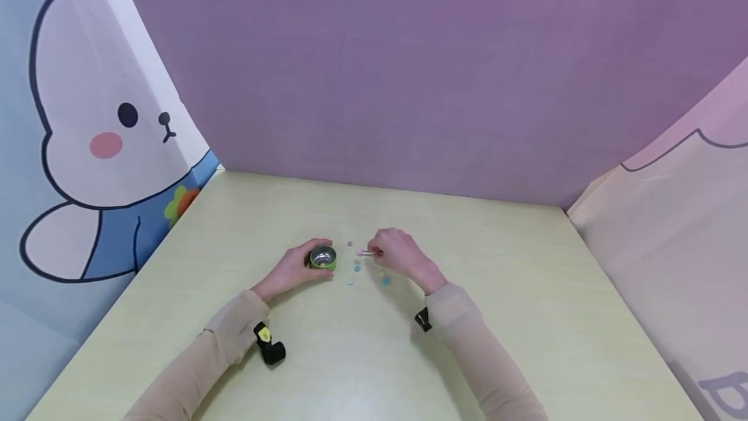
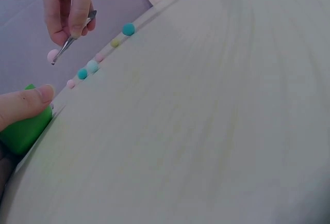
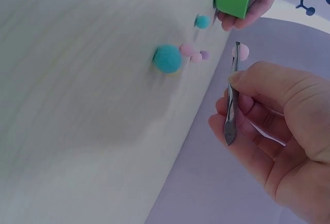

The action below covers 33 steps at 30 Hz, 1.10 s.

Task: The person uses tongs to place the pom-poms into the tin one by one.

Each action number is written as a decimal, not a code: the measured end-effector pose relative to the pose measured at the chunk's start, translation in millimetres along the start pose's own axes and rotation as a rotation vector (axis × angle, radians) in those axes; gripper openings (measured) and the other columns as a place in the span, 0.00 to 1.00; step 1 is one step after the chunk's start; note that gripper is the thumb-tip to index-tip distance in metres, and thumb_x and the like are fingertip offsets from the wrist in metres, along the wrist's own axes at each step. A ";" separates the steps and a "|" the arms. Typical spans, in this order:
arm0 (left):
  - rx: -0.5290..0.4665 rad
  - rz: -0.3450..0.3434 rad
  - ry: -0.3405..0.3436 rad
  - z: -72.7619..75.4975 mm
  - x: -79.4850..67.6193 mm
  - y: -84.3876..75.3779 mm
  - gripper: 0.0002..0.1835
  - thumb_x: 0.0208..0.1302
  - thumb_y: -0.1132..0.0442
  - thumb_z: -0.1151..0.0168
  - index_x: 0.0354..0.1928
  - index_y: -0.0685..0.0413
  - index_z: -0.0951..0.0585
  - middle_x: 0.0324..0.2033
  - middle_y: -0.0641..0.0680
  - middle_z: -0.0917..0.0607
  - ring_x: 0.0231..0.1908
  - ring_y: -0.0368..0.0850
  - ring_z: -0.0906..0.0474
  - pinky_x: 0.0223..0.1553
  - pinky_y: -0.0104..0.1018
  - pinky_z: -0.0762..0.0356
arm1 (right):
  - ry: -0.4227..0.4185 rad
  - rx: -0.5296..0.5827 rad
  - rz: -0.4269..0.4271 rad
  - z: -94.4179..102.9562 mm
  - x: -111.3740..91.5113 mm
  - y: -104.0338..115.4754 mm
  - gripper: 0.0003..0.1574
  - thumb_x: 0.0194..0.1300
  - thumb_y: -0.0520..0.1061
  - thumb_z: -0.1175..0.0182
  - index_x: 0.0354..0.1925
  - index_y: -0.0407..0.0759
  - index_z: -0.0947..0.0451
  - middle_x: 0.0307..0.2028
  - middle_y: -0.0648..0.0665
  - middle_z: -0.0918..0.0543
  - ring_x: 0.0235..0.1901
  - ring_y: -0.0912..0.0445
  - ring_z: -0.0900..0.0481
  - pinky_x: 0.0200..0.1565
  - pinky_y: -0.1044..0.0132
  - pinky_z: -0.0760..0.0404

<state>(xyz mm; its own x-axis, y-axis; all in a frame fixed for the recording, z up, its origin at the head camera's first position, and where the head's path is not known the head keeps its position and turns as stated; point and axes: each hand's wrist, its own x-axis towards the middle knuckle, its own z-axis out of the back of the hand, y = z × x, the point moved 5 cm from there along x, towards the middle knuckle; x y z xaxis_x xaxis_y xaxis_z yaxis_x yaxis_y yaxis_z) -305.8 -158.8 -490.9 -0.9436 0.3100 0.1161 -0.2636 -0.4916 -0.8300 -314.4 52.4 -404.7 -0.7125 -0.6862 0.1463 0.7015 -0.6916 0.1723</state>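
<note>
My left hand (image 1: 294,267) grips a small green container (image 1: 328,266) with a shiny metallic inside, fingers and thumb on opposite sides of it. It stands upright on the table; small, unclear bits show within. Between thumb and fingers, my right hand (image 1: 403,256) pinches silver tweezers (image 3: 231,100). At the tips of the tweezers is a pale pink pom-pom (image 3: 243,52), held above the table just right of the container. Small loose pom-poms lie between the hands, among them a large teal pom-pom (image 3: 168,59), a smaller teal pom-pom (image 3: 202,21) and a yellow pom-pom (image 2: 115,43).
The pale wooden table (image 1: 350,356) runs back to a purple panel (image 1: 409,83). A printed cartoon curtain (image 1: 87,102) hangs on the left, and a pinkish one (image 1: 672,232) on the right. Black wrist devices (image 1: 271,349) are strapped at the sleeves.
</note>
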 end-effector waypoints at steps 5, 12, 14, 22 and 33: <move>0.008 0.011 -0.004 1.5 1.0 -3.3 0.41 0.52 0.55 0.23 0.68 0.49 0.29 0.65 0.59 0.23 0.64 0.60 0.26 0.68 0.58 0.31 | -0.001 0.005 0.009 2.2 4.6 2.4 0.16 0.57 0.29 0.39 0.18 0.46 0.25 0.22 0.51 0.24 0.25 0.62 0.35 0.27 0.75 0.38; 0.026 -0.003 -0.007 1.7 2.5 -6.9 0.41 0.53 0.55 0.23 0.68 0.50 0.30 0.64 0.60 0.22 0.63 0.60 0.25 0.67 0.58 0.29 | -0.003 -0.006 0.040 4.3 13.2 7.3 0.12 0.56 0.29 0.40 0.22 0.43 0.20 0.25 0.48 0.18 0.26 0.61 0.34 0.27 0.75 0.38; 0.022 -0.001 -0.008 0.8 3.1 -6.4 0.41 0.52 0.55 0.23 0.68 0.50 0.29 0.64 0.59 0.22 0.63 0.59 0.25 0.67 0.58 0.29 | 0.004 -0.011 0.045 3.7 16.1 8.4 0.13 0.56 0.30 0.39 0.21 0.44 0.21 0.24 0.49 0.20 0.26 0.61 0.35 0.27 0.75 0.38; -0.004 0.021 -0.008 -3.1 4.5 -4.6 0.40 0.53 0.56 0.23 0.69 0.48 0.30 0.65 0.58 0.23 0.64 0.58 0.26 0.68 0.57 0.30 | 0.029 0.006 0.068 1.2 23.6 15.7 0.10 0.57 0.30 0.39 0.25 0.42 0.17 0.33 0.47 0.13 0.27 0.60 0.28 0.27 0.76 0.37; 0.000 0.017 -0.022 -2.1 8.1 -4.8 0.41 0.52 0.53 0.23 0.69 0.47 0.30 0.63 0.58 0.21 0.63 0.58 0.25 0.66 0.57 0.28 | 0.069 0.018 0.070 0.2 35.7 22.7 0.10 0.59 0.33 0.37 0.25 0.45 0.17 0.26 0.51 0.17 0.25 0.62 0.32 0.27 0.77 0.35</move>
<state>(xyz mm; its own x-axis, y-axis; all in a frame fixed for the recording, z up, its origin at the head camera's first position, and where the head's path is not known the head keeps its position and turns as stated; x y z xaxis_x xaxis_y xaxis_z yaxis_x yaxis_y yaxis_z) -311.8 -152.2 -487.2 -0.9521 0.2838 0.1139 -0.2475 -0.4964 -0.8320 -323.8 12.3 -395.3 -0.6587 -0.7468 0.0913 0.7484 -0.6379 0.1819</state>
